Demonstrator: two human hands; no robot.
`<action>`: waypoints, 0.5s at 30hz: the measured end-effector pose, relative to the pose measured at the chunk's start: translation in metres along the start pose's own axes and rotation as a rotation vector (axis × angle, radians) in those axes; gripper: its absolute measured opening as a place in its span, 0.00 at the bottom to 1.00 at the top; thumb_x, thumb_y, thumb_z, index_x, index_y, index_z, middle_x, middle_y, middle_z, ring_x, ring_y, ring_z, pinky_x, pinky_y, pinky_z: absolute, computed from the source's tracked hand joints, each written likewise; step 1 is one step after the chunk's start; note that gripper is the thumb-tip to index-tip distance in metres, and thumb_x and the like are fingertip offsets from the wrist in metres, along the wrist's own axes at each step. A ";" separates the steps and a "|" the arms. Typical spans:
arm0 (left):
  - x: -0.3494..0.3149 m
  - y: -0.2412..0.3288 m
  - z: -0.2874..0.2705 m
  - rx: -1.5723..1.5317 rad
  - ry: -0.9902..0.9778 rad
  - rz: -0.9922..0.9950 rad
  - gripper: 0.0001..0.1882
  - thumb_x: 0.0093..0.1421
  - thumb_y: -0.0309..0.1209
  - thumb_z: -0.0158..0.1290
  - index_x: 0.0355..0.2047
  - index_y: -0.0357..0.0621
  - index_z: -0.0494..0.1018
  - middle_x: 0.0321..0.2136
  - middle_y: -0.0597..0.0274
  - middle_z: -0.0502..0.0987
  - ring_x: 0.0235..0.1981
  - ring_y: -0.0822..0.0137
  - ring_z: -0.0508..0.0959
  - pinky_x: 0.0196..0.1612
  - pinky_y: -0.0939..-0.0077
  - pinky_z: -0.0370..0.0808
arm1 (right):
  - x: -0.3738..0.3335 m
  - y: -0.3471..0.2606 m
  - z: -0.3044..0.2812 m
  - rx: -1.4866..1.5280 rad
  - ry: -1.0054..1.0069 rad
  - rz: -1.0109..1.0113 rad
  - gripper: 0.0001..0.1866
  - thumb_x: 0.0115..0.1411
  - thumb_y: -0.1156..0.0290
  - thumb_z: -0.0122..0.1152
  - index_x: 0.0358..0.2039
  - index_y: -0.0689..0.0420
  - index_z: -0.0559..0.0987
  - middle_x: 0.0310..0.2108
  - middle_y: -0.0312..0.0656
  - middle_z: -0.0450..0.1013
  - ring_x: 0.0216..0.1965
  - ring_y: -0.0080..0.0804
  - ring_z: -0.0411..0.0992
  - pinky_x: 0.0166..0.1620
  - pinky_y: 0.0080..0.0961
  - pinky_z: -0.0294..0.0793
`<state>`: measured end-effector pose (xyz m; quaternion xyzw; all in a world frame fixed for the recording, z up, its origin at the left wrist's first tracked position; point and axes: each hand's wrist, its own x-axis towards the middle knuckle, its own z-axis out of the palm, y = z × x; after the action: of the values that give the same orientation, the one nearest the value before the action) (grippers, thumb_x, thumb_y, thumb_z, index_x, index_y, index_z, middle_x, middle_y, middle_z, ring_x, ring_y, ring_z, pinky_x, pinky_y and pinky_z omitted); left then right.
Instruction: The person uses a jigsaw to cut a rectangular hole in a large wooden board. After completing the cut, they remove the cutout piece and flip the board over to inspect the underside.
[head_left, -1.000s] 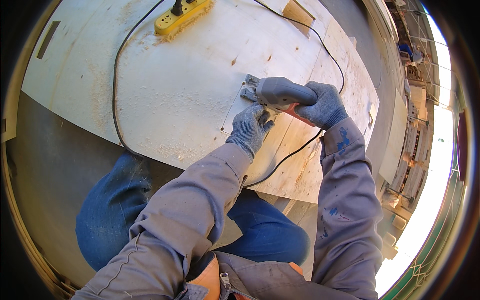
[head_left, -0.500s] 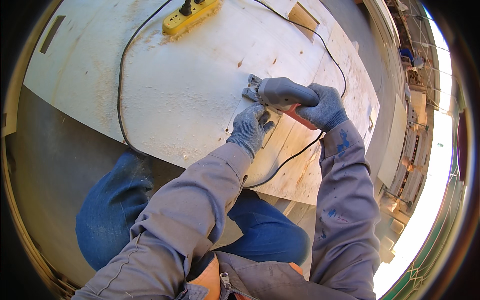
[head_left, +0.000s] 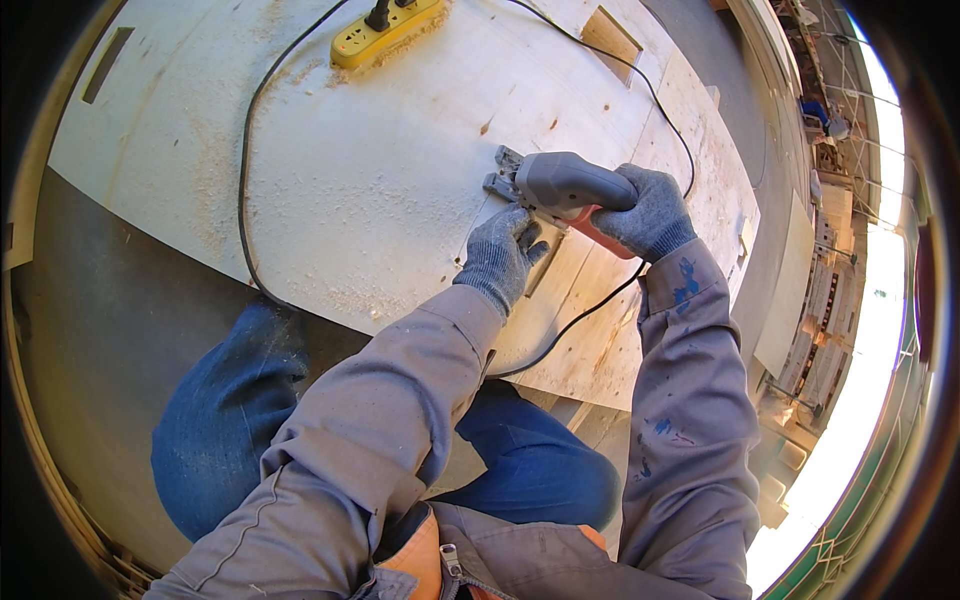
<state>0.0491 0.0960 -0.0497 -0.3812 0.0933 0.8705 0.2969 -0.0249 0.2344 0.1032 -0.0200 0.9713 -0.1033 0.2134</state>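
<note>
Filling most of the far side: big pale board (head_left: 340, 170), its near edge curving past the knees. Grey floor (head_left: 110, 390) below it, at left and near. Left sleeve (head_left: 370, 385) and right sleeve (head_left: 695, 400), both grey-brown, reach in from the near side; right one has blue paint spots. Blue jeans (head_left: 225, 440) under the arms, knees bent.

Stacked wood (head_left: 825, 290) well apart, far right. Black cord (head_left: 242, 190) lies along the left of the board and over its near edge; another stretch comes from the far side round to the right hand, then shows again on the near side of the tool.

Jigsaw (head_left: 565, 182), grey and red, sits right of centre on the board, front end pointing left. Right hand (head_left: 655, 212), grey glove: grip wrapped round the jigsaw's handle. Left hand (head_left: 498, 250), also gloved: fingers curled at the near side of the jigsaw's front; can't tell if that grip is holding or just resting.

Yellow power strip (head_left: 385, 35) at far left of centre. Rectangular opening (head_left: 612, 45) far right, narrower slot (head_left: 107, 65) far left. Black plug (head_left: 378, 16) in the strip. Fine sawdust (head_left: 365, 300) scattered on the board.
</note>
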 end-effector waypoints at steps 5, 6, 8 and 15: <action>-0.001 0.003 -0.002 -0.006 -0.001 0.004 0.11 0.65 0.32 0.49 0.44 0.43 0.75 0.40 0.60 0.74 0.42 0.64 0.72 0.52 0.59 0.70 | 0.003 0.000 0.000 0.001 -0.004 -0.030 0.16 0.39 0.67 0.68 0.32 0.58 0.82 0.26 0.43 0.79 0.28 0.31 0.76 0.37 0.27 0.76; 0.000 0.003 -0.002 -0.011 0.001 0.001 0.11 0.65 0.32 0.49 0.45 0.43 0.75 0.39 0.60 0.74 0.43 0.64 0.72 0.52 0.59 0.70 | 0.004 -0.001 0.000 0.001 -0.004 -0.034 0.16 0.39 0.67 0.68 0.32 0.58 0.82 0.26 0.43 0.79 0.28 0.31 0.76 0.37 0.27 0.76; 0.001 0.004 -0.003 -0.015 -0.006 0.005 0.12 0.65 0.32 0.49 0.45 0.42 0.75 0.39 0.59 0.74 0.43 0.64 0.72 0.52 0.58 0.70 | 0.005 -0.003 -0.001 -0.006 -0.015 -0.058 0.17 0.41 0.63 0.68 0.32 0.58 0.82 0.27 0.46 0.79 0.30 0.37 0.77 0.38 0.29 0.76; -0.002 0.011 -0.002 -0.025 0.034 -0.002 0.13 0.65 0.33 0.49 0.47 0.42 0.74 0.39 0.59 0.74 0.42 0.62 0.73 0.53 0.58 0.70 | 0.006 -0.007 -0.005 -0.107 -0.080 -0.066 0.20 0.47 0.54 0.67 0.32 0.57 0.81 0.31 0.52 0.79 0.35 0.49 0.78 0.40 0.35 0.76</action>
<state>0.0450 0.0855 -0.0508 -0.3996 0.0872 0.8648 0.2912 -0.0320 0.2279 0.1068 -0.0673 0.9649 -0.0571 0.2472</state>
